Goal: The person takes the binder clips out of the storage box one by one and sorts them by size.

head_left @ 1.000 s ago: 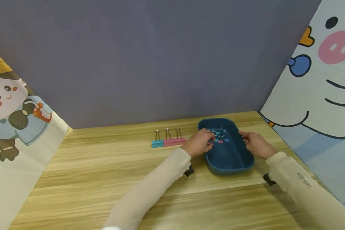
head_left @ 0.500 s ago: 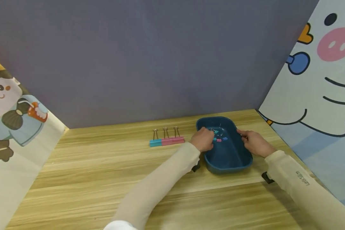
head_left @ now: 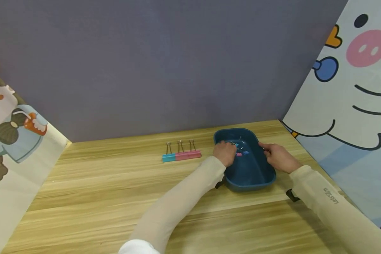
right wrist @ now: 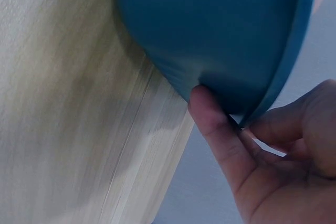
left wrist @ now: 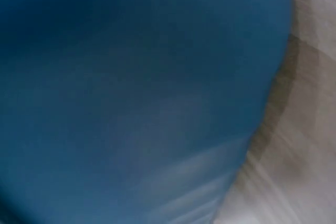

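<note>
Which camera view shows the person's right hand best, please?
The right wrist view: there the right hand appears large, gripping the blue tub. The head view shows it smaller, from above; the left wrist view shows none of it.

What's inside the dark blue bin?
In the bin: a pink piece, a blue piece, a teal piece, shiny bits too small to identify. The left hand covers its own fingers and anything beneath.

I see a wood-grain table [head_left: 98, 197], its streaks running crosswise. Toward its far right I have a dark blue tub [head_left: 249, 171]; left of that, I make out one blue clip [head_left: 169, 158] and two pink clips [head_left: 188, 155] in a row, handles pointing away.
</note>
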Available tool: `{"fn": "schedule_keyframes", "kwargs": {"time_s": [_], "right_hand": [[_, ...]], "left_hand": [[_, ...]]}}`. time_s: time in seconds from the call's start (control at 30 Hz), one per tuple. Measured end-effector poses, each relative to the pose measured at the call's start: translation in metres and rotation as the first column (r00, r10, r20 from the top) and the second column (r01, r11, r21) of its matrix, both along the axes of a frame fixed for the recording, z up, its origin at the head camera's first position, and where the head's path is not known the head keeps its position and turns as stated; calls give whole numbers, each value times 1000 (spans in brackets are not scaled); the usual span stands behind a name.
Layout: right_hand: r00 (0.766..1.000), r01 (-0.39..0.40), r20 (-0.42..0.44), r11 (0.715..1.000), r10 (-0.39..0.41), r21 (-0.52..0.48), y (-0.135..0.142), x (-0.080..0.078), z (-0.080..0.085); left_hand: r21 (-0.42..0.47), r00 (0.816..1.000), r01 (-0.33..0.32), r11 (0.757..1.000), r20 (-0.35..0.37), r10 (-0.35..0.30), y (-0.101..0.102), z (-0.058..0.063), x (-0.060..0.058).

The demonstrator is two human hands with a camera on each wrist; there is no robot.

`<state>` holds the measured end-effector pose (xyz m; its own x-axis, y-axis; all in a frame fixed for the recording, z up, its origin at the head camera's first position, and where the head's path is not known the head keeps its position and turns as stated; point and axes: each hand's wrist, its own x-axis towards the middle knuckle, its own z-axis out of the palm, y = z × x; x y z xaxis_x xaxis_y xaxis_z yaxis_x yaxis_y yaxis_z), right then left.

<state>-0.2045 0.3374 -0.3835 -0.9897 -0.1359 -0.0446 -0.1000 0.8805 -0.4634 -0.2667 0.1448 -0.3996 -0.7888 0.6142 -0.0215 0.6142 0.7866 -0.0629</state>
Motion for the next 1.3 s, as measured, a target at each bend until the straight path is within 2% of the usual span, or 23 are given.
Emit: {"fn": "schedule_keyframes", "kwargs": {"time_s": [0.13, 0.27, 0.47, 0.63, 0.77, 0.97, 1.17, 1.3], "right_hand": [[1000, -4, 6, 1000, 4, -5, -3, -1, 0], [1000, -3, 7, 1000, 3, 1, -6, -2, 1], [1000, -2, 8, 1000, 2, 9, -8, -3, 1], [1000, 0, 14, 1000, 0, 11, -10, -4, 0], [1000, 1, 9, 1000, -1, 14, -9, -4, -1], [1000, 7, -5, 1000, -7, 14, -7, -3, -2], [1000, 21, 13, 1000, -21, 7, -4, -1, -2], [999, 26, 19, 1000, -26, -2, -2, 2, -1]], "left_hand": [[-27, 1000, -17, 1000, -12, 17, 1, -4, -2], [-15, 1000, -19, 1000, -23, 18, 0, -7, -4], [99, 999, 22, 995, -27, -19, -7, -5, -7], [244, 999, 47, 969, -4, -47, -13, -3, -10], [315, 993, 116, 942, -44, -108, -19, 5, -11], [353, 966, 257, 900, -133, -224, -34, 25, -9], [353, 945, 320, 879, -187, -269, -51, 46, -6], [386, 941, 334, 860, -183, -284, -65, 53, -5]]}}
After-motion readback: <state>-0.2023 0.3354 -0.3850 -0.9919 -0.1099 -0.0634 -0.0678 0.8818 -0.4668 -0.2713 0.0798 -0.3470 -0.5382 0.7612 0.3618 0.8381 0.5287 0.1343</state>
